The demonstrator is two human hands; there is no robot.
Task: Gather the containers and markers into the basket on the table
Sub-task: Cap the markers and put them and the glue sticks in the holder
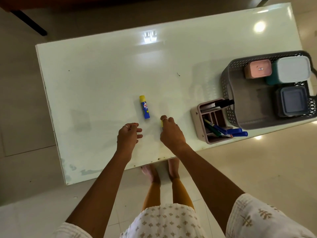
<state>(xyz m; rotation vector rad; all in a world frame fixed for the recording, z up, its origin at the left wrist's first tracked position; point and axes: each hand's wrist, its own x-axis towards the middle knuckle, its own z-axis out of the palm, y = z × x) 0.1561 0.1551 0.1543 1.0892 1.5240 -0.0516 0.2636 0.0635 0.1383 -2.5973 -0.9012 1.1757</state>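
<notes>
Right hand (169,133): clenched on a small yellow item (162,124) | left hand (129,135): released, nothing held | glue stick (144,107): laid on table (103,74) | three containers seen in basket (228,93)

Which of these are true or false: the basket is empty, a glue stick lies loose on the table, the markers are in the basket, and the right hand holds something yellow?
1. The basket is empty. False: it holds three lidded containers, including a pink one.
2. A glue stick lies loose on the table. True.
3. The markers are in the basket. False: they sit in a pink organiser beside it.
4. The right hand holds something yellow. True.
</notes>
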